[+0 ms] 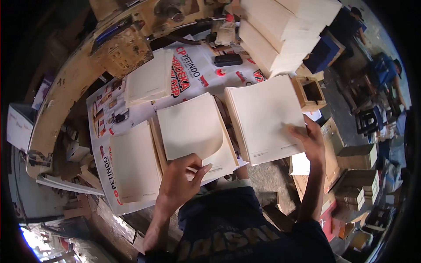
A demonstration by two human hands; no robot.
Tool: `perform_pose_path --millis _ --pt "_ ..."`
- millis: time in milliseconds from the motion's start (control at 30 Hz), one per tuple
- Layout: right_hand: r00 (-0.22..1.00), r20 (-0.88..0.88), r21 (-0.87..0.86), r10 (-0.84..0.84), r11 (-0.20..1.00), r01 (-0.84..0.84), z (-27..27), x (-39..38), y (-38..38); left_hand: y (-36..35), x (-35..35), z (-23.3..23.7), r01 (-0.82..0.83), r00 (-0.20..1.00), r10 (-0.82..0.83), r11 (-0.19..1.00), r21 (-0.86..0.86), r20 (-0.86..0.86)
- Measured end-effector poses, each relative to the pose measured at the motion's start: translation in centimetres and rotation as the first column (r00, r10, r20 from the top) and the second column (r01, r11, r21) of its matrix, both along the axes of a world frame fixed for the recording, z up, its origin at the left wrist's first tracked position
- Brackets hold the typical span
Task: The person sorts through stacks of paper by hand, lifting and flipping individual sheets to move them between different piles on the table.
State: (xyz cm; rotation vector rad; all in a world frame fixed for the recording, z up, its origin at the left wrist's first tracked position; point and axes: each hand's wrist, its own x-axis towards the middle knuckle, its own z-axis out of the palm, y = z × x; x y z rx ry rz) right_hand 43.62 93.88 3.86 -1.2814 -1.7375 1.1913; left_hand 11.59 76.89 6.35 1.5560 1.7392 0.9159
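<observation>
Rm: ppl (387, 72) far R, open cartons (357, 184) near R. Surface: table w/ printed banner (201, 65). Tall paper pile (280, 37) far R; R stack (269, 118), mid stack (190, 127), L stack (133, 162) nearer. L hand (180, 179) pinches curled top sheet (195, 131) of mid stack, near edge. R hand (310, 136): thumb on R stack, grip unclear. Blk case (228, 60) far.

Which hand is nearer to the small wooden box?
Right: the right hand is on the paper stack beside the box, while the left hand is farther off, pinching a page on the middle stack.
</observation>
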Motion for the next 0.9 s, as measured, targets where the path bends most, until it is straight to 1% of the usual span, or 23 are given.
perform_pose_path --millis 33,67,100,133,200,233,267,333,400,467,533,600,667,700,767,800,833,867,900 --pt "0.986 -0.164 -0.087 -0.035 0.996 0.021 0.0 0.0 -0.3 -0.5 -0.3 0.2 -0.011 1.000 0.011 1.000 0.001 -0.003" --pt "0.944 -0.319 -0.178 -0.085 0.984 0.028 0.2 -0.4 -0.8 -1.0 -0.6 0.4 -0.098 0.995 0.098 0.995 0.016 0.025" --pt "0.921 -0.370 -0.204 -0.118 0.978 0.043 0.3 -1.0 -1.3 -1.4 -0.8 0.4 -0.185 0.981 0.183 0.982 0.026 0.055" --pt "0.923 -0.369 -0.206 -0.110 0.978 0.034 0.5 -1.8 -1.8 -1.7 -0.8 0.3 -0.195 0.980 0.194 0.981 0.024 0.055" --pt "0.891 -0.406 -0.137 -0.204 0.977 0.161 1.3 -3.5 -2.7 -1.9 -0.6 -0.3 -0.323 0.891 0.316 0.946 -0.034 0.326" --pt "0.892 -0.406 -0.135 -0.199 0.978 0.157 1.9 -3.8 -2.9 -2.0 -0.6 -1.4 -0.316 0.877 0.280 0.948 0.031 0.390" --pt "0.887 -0.412 -0.126 -0.211 0.977 0.174 2.5 -3.9 -3.1 -2.1 -0.5 -1.3 -0.320 0.875 0.283 0.947 0.030 0.392" --pt "0.885 -0.412 -0.111 -0.217 0.976 0.187 3.6 -4.0 -3.5 -2.0 -0.1 -0.8 -0.386 0.777 0.331 0.923 -0.011 0.535" --pt "0.898 -0.363 -0.133 -0.249 0.968 0.214 4.3 -3.3 -3.8 -1.7 0.1 -0.7 -0.409 0.767 0.338 0.912 0.009 0.546" --pt "0.907 -0.339 -0.101 -0.250 0.968 0.230 4.8 -3.4 -4.3 -1.5 0.3 -1.1 -0.396 0.804 0.323 0.917 0.045 0.499" --pt "0.906 -0.313 -0.056 -0.285 0.958 0.282 5.4 -4.6 -5.3 -1.6 0.1 -2.4 -0.401 0.782 0.331 0.916 0.020 0.529" --pt "0.920 -0.298 -0.027 -0.254 0.966 0.257 5.5 -5.9 -5.8 -2.0 -0.1 -2.8 -0.405 0.759 0.341 0.914 -0.007 0.554" --pt "0.953 -0.278 -0.037 -0.118 0.993 0.112 4.9 -7.2 -6.1 -2.8 -0.5 -2.6 -0.427 0.703 0.369 0.902 -0.053 0.608" --pt "0.969 -0.238 0.022 -0.070 0.997 0.078 3.2 -7.8 -6.1 -3.3 -0.8 -2.5 -0.430 0.703 0.373 0.901 -0.056 0.606" --pt "0.960 -0.277 0.025 -0.032 0.999 0.040 -1.2 -9.2 -7.3 -4.5 -2.0 -2.0 -0.301 0.596 0.181 0.953 0.010 0.782" --pt "0.949 -0.314 0.036 0.007 0.999 0.004 -2.6 -10.2 -7.8 -5.1 -3.0 -1.4 -0.310 0.597 0.187 0.951 0.010 0.780" --pt "0.971 -0.233 0.072 0.062 0.996 -0.046 -3.3 -11.5 -7.8 -5.9 -4.2 -0.4 -0.211 0.805 0.111 0.971 0.107 0.582" --pt "0.982 -0.148 0.106 0.119 0.989 -0.104 -3.6 -12.6 -7.7 -6.7 -5.3 0.6 -0.093 0.942 0.031 0.981 0.170 0.334" --pt "0.922 -0.297 -0.077 0.250 0.956 -0.284 -2.6 -13.1 -7.6 -7.5 -6.3 1.6 -0.083 0.997 0.083 0.994 0.070 0.005"
